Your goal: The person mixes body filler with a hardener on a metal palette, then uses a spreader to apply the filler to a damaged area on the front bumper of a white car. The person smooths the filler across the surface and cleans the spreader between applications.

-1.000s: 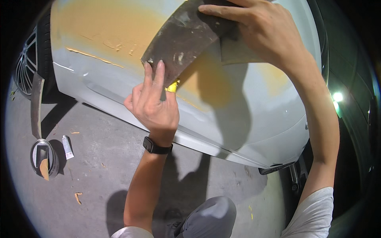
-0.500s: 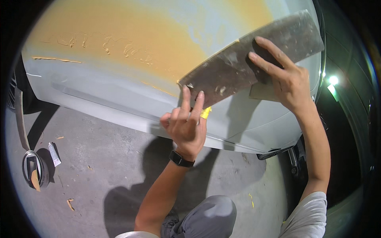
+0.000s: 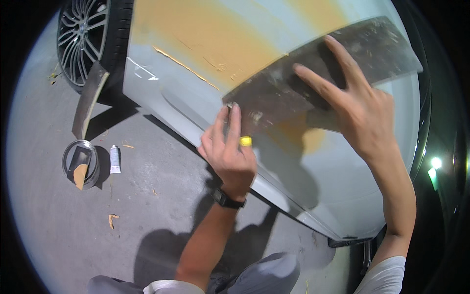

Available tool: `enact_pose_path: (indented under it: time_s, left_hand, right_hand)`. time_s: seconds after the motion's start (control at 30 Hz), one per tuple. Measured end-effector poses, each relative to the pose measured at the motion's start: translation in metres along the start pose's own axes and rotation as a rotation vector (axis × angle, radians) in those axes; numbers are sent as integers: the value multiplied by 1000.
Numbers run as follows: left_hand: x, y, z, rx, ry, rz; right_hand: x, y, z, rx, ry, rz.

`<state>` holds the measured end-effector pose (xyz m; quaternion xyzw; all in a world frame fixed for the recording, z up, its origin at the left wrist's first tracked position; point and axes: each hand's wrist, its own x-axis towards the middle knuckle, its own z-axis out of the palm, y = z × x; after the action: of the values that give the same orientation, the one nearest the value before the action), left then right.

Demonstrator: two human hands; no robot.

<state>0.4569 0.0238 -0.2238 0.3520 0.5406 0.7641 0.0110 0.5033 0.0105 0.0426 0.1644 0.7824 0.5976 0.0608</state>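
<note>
Both my hands hold a wide, dark, flat filler spreader (image 3: 387, 49) slantwise against a pale car body panel (image 3: 362, 166). Its upper long edge lies along a smear of tan-orange body filler (image 3: 196, 24). At the lower left end, my left hand (image 3: 229, 159) presses two fingertips on the blade's face, the other fingers bent at its edge. A yellow wrap circles one of its fingers. My right hand (image 3: 364, 108) grips the middle, two fingers spread across the face; its thumb is hidden. Below the blade shows another filler patch (image 3: 298, 132), partly in shadow.
At left on the grey floor (image 3: 152, 210) stands an open tin (image 3: 90, 181) with a filler-coated tool in it. Beside it are a white tube (image 3: 114, 159) and scraps of filler. A second spreader (image 3: 88, 105) leans near a spoked wheel (image 3: 83, 29).
My view has turned, bringing the wheel into sight and shifting the tin rightward. The spreader has moved along the panel in both hands, and a filler patch now shows below it.
</note>
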Motion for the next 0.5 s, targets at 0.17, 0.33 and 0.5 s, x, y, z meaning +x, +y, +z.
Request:
enact_pose_path:
  time_s: [0.17, 0.33, 0.5]
  left_hand:
    - [105, -68, -22, 174, 217, -67]
    - [156, -104, -32, 163, 243, -99]
    - [166, -109, -32, 175, 235, -72]
  right_hand:
    - [137, -20, 5, 27, 80, -60]
    - [223, -27, -12, -62, -33, -142]
    - [240, -28, -15, -53, -76, -175]
